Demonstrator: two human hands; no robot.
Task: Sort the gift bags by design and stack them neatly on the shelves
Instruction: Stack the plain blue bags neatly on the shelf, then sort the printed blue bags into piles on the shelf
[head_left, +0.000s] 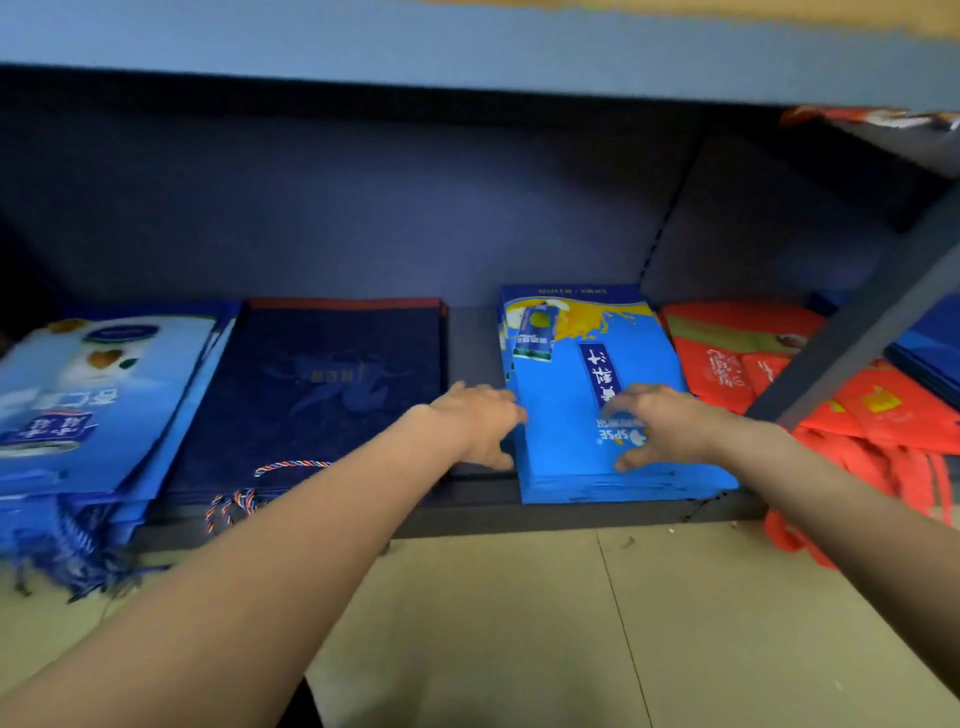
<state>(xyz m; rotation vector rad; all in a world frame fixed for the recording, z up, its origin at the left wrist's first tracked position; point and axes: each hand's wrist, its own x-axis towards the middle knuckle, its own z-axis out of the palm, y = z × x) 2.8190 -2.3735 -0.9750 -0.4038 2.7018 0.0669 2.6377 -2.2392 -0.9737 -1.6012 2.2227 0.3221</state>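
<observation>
The bright blue bag stack lies lengthwise into the shelf. The left hand presses its left edge; the right hand rests on top, fingers spread, gripping nothing.

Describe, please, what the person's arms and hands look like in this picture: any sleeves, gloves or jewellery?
Both arms are bare along all that shows; no sleeve is visible. The left hand and the right hand wear no gloves. No watch, bracelet or wristband shows at either wrist. The picture is too blurred to tell about rings or other small marks.
</observation>
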